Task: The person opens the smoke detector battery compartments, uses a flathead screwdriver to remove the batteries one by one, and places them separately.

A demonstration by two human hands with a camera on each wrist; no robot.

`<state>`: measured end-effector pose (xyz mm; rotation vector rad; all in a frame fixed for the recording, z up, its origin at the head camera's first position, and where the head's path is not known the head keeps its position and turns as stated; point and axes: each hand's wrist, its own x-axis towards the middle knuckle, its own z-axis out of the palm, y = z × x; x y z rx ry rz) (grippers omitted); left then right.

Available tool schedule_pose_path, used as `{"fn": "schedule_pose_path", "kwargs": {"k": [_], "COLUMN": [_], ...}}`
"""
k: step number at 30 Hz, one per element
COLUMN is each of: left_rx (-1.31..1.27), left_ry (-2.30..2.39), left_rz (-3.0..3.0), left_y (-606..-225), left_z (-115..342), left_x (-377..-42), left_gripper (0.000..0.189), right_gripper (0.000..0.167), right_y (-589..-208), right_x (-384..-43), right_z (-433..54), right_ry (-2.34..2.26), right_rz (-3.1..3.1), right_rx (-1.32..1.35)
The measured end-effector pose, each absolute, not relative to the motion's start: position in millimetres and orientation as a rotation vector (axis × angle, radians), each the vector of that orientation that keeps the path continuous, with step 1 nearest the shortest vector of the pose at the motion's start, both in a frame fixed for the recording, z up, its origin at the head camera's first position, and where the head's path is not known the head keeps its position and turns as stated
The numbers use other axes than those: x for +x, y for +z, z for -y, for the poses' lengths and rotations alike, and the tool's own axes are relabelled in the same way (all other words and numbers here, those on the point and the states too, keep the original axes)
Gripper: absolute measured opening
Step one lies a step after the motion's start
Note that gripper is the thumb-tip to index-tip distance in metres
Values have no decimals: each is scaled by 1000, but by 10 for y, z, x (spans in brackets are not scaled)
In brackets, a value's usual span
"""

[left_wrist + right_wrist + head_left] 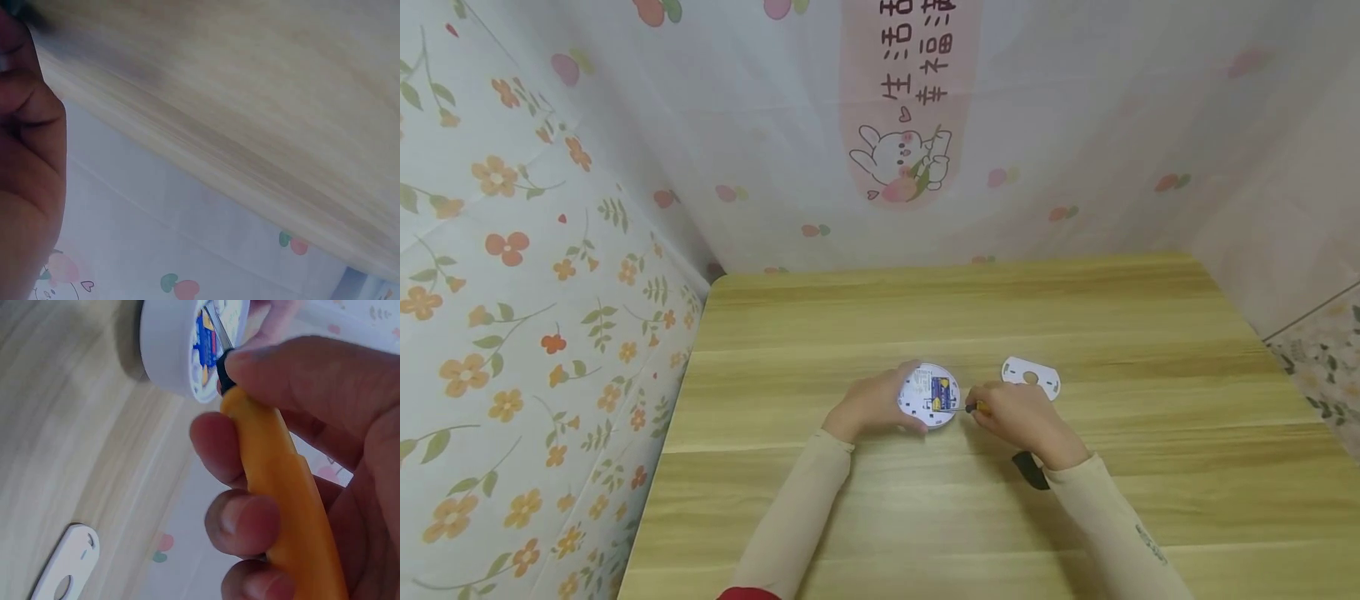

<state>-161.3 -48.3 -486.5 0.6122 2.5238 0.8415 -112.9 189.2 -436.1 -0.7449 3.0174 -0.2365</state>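
Note:
My left hand (877,402) grips a round white smoke detector (913,408) by its left rim, with the back facing up. A blue and yellow battery (206,345) sits in the detector's open compartment. My right hand (1021,417) holds a screwdriver (275,475) by its yellow-orange handle, thumb and fingers curled round it. The screwdriver's metal shaft reaches into the compartment beside the battery; its exact tip contact is too small to tell. In the left wrist view, only part of the left hand (31,150) shows at the left edge, and the detector is hidden.
A white mounting plate (1043,378) with a round centre hole lies just beyond the right hand. A black object (1032,472) shows beneath the right wrist; its kind is unclear. The wooden table (820,317) meets patterned curtains at the back and left.

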Motion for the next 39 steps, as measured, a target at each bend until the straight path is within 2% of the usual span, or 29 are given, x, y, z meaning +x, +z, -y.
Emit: {"fn": "schedule_pose_path", "kwargs": {"k": [21, 39], "left_rx": [642, 635], "left_ry": [747, 746], "left_rz": [-2589, -2589], "left_y": [-4911, -4917], "left_z": [468, 483], "left_x": [-1653, -1627], "left_gripper": [112, 110], "right_gripper": [8, 10], "right_y": [-4542, -4688], "right_x": [-963, -880], "right_z": [-1861, -1907], "right_ry": [-113, -214], "right_rz": [-3266, -3343], "right_rx": [-810, -851]}}
